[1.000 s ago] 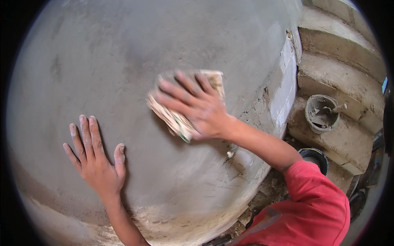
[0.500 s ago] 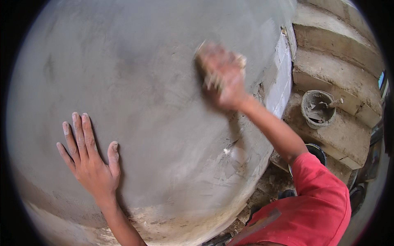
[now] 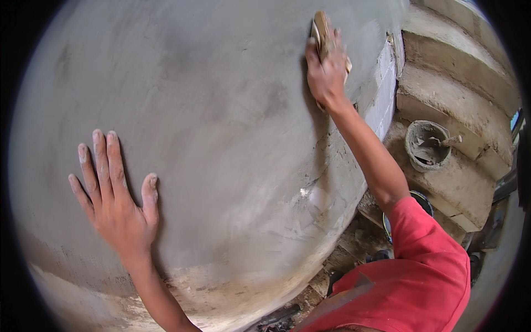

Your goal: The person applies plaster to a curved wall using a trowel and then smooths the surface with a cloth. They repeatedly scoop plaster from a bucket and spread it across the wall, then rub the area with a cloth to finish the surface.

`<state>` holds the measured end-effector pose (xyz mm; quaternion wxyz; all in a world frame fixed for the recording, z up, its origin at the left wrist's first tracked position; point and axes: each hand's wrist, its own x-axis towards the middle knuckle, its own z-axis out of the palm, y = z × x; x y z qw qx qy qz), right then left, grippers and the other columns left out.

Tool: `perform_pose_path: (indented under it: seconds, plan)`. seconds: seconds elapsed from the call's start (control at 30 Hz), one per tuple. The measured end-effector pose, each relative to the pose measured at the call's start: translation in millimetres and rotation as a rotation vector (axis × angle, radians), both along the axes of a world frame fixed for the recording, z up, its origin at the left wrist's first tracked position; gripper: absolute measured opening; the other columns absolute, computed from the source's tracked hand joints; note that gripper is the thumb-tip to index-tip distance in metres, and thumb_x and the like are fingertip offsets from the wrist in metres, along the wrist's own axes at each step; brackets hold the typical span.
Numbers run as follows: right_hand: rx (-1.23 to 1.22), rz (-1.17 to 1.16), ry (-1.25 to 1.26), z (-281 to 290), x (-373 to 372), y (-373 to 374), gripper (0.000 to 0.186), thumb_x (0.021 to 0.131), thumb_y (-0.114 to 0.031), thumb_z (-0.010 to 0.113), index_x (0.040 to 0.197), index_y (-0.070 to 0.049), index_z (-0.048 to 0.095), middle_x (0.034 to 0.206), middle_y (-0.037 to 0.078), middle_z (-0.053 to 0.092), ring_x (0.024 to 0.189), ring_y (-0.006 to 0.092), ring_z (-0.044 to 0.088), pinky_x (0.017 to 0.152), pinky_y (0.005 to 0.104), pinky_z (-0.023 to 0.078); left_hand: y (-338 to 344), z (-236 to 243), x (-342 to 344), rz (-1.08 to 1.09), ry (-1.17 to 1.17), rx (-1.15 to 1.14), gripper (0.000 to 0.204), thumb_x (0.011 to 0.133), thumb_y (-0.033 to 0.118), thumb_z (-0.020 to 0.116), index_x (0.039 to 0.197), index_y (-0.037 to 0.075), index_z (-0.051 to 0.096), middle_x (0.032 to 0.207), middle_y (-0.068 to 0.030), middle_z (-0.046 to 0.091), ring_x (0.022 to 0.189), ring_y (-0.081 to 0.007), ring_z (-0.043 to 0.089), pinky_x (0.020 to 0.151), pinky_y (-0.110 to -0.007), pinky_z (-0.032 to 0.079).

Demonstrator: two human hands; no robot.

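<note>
Beige pad (image 3: 319, 25) clasped in right hand (image 3: 327, 73), jutting beyond it, left hand (image 3: 121, 216) outspread

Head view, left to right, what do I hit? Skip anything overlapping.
Left hand with grey-smeared fingers → right hand gripping a tan layered pad → pale grey strip of exposed blockwork → round grey mortar-caked bucket.

A concrete step (image 3: 470, 185), gritty on top, carries a cement-caked bucket (image 3: 410, 150) upright near its back edge, while below its front edge a second bucket (image 3: 425, 201), partly hidden, shows beside the debris-strewn floor (image 3: 357, 238).
</note>
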<state>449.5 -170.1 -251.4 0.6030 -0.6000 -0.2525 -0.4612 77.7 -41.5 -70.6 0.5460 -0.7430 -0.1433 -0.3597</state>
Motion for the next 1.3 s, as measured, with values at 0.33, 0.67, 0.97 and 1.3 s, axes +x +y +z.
perform_pose_path:
  seconds: [0.33,0.67,0.97,1.3]
  plan:
    - [-0.202,-0.037,-0.106,27,6,-22,0.069,0.11,-0.055,0.045,0.166,-0.014,0.046,0.175,0.016,0.038,0.163,0.0407,0.03,0.134,0.0579,0.013,-2,-1,0,-0.018,-0.02,-0.036,0.073,0.1,0.052,0.059,0.167,0.024,0.047,0.172,0.0025,0.046,0.164,-0.0241,0.034,0.136,-0.053,0.018]
    - [-0.307,-0.063,-0.659,54,7,-12,0.071,0.1,-0.036,0.062,0.167,-0.018,0.045,0.174,0.012,0.04,0.163,0.0387,0.03,0.133,0.0578,0.014,-2,-1,2,-0.037,-0.044,-0.043,0.073,0.099,0.048,0.061,0.167,0.025,0.046,0.172,0.0052,0.046,0.163,-0.0217,0.034,0.137,-0.051,0.018]
    - [-0.134,-0.13,-0.553,127,82,2,0.066,0.111,-0.041,0.051,0.165,-0.003,0.042,0.169,0.025,0.042,0.159,0.0454,0.033,0.13,0.0554,0.022,-6,1,2,-0.058,-0.063,-0.129,0.077,0.094,0.049,0.069,0.165,0.03,0.048,0.171,0.0077,0.046,0.161,-0.019,0.037,0.137,-0.05,0.02]
    - [-0.394,-0.169,-0.523,149,32,-14,0.068,0.116,-0.046,0.031,0.172,-0.007,0.029,0.178,0.023,0.024,0.166,0.0424,0.017,0.132,0.0593,0.017,-17,34,27,-0.22,0.004,-0.085,0.079,0.098,0.049,0.068,0.169,0.031,0.04,0.173,0.0086,0.042,0.161,-0.0179,0.035,0.137,-0.048,0.02]
